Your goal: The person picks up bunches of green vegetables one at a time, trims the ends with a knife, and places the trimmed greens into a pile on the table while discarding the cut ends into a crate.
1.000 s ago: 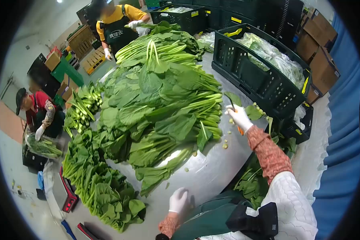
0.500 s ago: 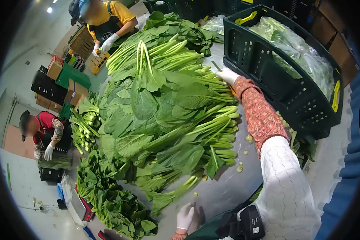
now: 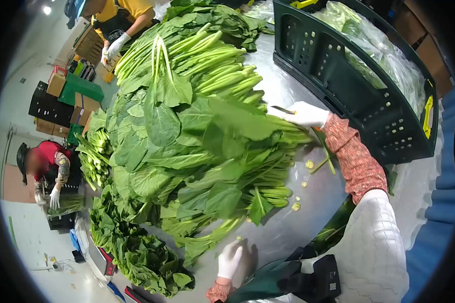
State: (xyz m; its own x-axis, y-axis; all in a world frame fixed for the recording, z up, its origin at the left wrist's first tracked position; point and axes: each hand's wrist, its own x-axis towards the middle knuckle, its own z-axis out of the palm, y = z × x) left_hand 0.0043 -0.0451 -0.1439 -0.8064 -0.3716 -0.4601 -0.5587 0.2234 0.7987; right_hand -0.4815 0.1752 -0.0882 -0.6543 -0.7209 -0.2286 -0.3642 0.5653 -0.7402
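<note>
A large heap of leafy greens [image 3: 151, 146] with pale green stalks covers the metal table. My right hand [image 3: 308, 115], in a white glove, is closed around a small knife whose narrow blade [image 3: 283, 109] points left. The same hand grips a bunch of greens [image 3: 268, 126] near its stalk ends; its leaves are smeared by motion. Close to the table's near edge, my left hand [image 3: 230, 260], also gloved, rests with fingers loosely stretched and nothing visible in them. A small cut stem end [image 3: 239, 238] lies just beyond its fingertips.
At right, a dark green crate [image 3: 338, 65] holds greens in clear plastic. Cut stem ends [image 3: 296, 206] lie on the metal table [image 3: 283, 230]. More leafy bunches [image 3: 141, 257] stand at the near left. Two co-workers [image 3: 121, 22] [image 3: 53, 166] work beyond the table.
My right hand has moved right and slightly nearer, drawing a bunch of greens away from the heap. My left hand has shifted slightly up and left. The whole view has shifted somewhat.
</note>
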